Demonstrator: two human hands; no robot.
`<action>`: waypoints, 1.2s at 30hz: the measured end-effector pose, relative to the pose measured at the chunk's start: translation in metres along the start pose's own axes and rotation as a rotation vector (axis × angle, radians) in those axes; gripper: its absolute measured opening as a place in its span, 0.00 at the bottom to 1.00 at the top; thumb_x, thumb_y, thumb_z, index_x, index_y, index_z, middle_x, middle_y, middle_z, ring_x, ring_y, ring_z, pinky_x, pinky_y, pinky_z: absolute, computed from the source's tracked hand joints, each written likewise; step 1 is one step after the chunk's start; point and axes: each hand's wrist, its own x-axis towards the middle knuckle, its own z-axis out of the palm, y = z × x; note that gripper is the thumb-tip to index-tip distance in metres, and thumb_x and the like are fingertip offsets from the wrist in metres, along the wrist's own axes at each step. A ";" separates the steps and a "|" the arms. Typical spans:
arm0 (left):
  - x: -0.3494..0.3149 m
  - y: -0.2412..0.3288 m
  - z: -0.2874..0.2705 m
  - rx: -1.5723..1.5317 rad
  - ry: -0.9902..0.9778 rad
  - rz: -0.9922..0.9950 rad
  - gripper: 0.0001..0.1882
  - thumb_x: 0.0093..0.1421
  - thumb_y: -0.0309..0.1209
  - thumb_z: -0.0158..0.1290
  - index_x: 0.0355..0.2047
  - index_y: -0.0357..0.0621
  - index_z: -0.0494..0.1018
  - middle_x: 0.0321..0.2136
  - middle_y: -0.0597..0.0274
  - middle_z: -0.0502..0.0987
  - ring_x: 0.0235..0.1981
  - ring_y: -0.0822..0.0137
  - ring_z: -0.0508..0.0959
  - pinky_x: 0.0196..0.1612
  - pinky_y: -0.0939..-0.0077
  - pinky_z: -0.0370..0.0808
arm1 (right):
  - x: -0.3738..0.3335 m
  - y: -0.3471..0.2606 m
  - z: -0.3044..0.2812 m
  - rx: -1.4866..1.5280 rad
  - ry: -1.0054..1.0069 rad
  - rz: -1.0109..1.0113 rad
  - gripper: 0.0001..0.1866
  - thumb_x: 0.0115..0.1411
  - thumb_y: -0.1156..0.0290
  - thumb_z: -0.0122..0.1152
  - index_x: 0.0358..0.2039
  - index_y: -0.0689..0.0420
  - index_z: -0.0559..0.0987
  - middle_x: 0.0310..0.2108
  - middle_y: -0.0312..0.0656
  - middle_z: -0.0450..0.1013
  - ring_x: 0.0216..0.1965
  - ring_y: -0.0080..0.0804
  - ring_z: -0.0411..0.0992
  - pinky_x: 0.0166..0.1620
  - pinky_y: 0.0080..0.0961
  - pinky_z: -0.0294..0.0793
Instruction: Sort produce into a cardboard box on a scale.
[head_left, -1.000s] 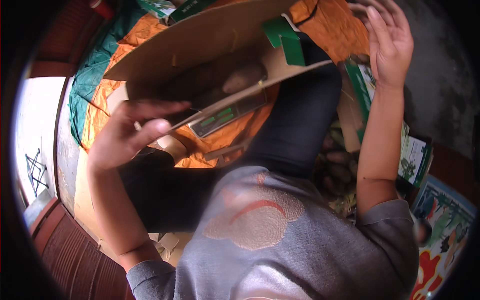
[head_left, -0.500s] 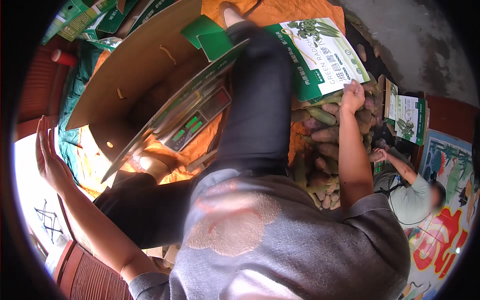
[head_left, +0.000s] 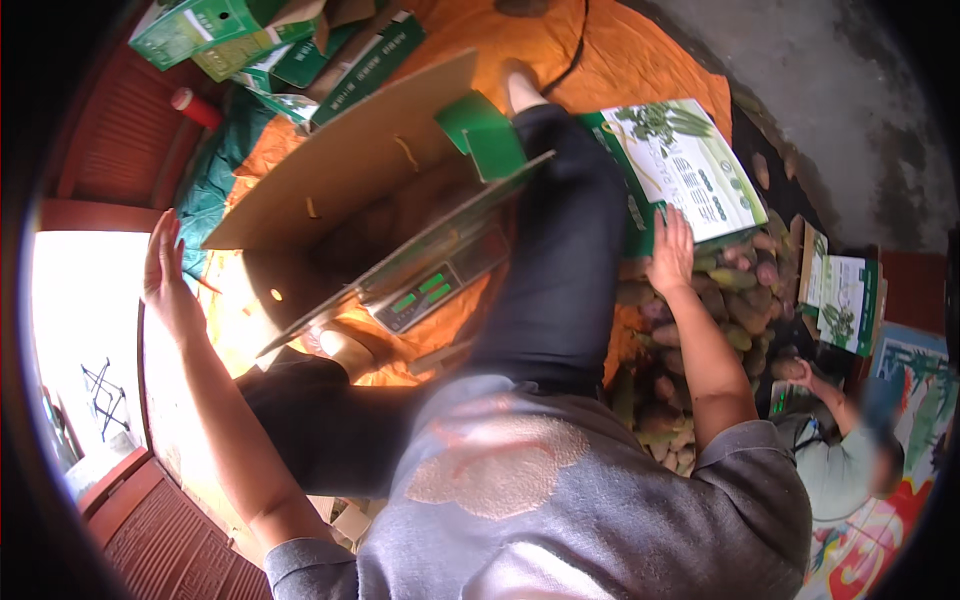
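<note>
My left hand point(head_left: 172, 280) is raised at the left with fingers stretched out and nothing in it. It is nearest the left end of a large cardboard carton point(head_left: 350, 150), which stands with its brown inside showing and a green flap at its far end. The carton rests over a scale point(head_left: 440, 286) with lit green displays. On the right, my right hand point(head_left: 672, 248) lies with fingers straight against the near edge of a green-and-white printed carton point(head_left: 700, 165). Below that carton spreads a heap of green and reddish radishes point(head_left: 740, 310).
Several green boxes point(head_left: 290, 50) are stacked at the far left, near a red cylinder point(head_left: 196, 108). Orange sheeting point(head_left: 640, 50) covers the floor. Small printed boxes point(head_left: 845, 300) stand right of the radishes, where another person point(head_left: 850, 460) holds a radish near a second scale.
My right hand has shifted from the printed carton's near right corner leftward along its edge, its curled fingers now straightened. My left hand stays raised. The whole view has swung slightly.
</note>
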 end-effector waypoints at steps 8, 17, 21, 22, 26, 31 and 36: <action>0.001 0.002 -0.002 0.036 0.001 0.002 0.17 0.72 0.35 0.51 0.55 0.39 0.76 0.54 0.57 0.79 0.57 0.63 0.77 0.60 0.67 0.73 | 0.068 0.100 -0.051 -0.413 0.136 0.075 0.23 0.61 0.75 0.50 0.58 0.59 0.74 0.58 0.50 0.73 0.57 0.46 0.74 0.57 0.40 0.76; 0.012 -0.002 0.011 0.054 -0.052 0.045 0.16 0.72 0.37 0.51 0.54 0.42 0.78 0.53 0.59 0.80 0.55 0.66 0.78 0.58 0.70 0.73 | 0.190 0.142 -0.222 -0.336 0.206 0.253 0.21 0.61 0.73 0.50 0.54 0.49 0.78 0.42 0.55 0.79 0.45 0.59 0.78 0.48 0.52 0.78; 0.011 0.005 0.022 0.120 -0.097 0.049 0.16 0.72 0.35 0.51 0.54 0.41 0.78 0.52 0.59 0.80 0.54 0.68 0.78 0.58 0.71 0.72 | 0.241 0.111 -0.267 -0.173 0.325 0.288 0.21 0.62 0.67 0.52 0.55 0.49 0.78 0.47 0.57 0.77 0.49 0.60 0.75 0.51 0.52 0.76; 0.012 0.008 0.024 0.151 -0.131 0.068 0.16 0.72 0.35 0.51 0.54 0.41 0.78 0.52 0.58 0.80 0.54 0.68 0.78 0.58 0.71 0.72 | 0.262 0.111 -0.271 -0.137 0.336 0.291 0.20 0.63 0.65 0.52 0.55 0.49 0.78 0.48 0.57 0.77 0.51 0.60 0.74 0.52 0.51 0.75; 0.013 0.013 0.036 0.120 -0.236 0.028 0.14 0.71 0.30 0.51 0.53 0.38 0.77 0.52 0.56 0.80 0.55 0.66 0.78 0.59 0.70 0.72 | 0.324 0.055 -0.289 0.163 0.327 0.325 0.21 0.68 0.56 0.51 0.54 0.54 0.79 0.45 0.57 0.78 0.46 0.54 0.79 0.45 0.45 0.79; 0.010 0.034 0.060 0.252 -0.326 -0.027 0.11 0.70 0.23 0.50 0.49 0.35 0.78 0.48 0.54 0.82 0.52 0.67 0.79 0.59 0.71 0.73 | 0.382 -0.039 -0.269 0.932 0.336 0.382 0.27 0.68 0.62 0.56 0.54 0.77 0.72 0.52 0.61 0.73 0.43 0.52 0.80 0.32 0.34 0.89; 0.008 0.032 0.062 0.330 -0.276 0.122 0.11 0.67 0.26 0.54 0.46 0.39 0.81 0.39 0.57 0.85 0.41 0.71 0.84 0.45 0.75 0.77 | 0.404 -0.181 -0.217 1.247 0.227 0.344 0.20 0.68 0.70 0.51 0.50 0.77 0.73 0.50 0.62 0.73 0.37 0.54 0.81 0.31 0.38 0.89</action>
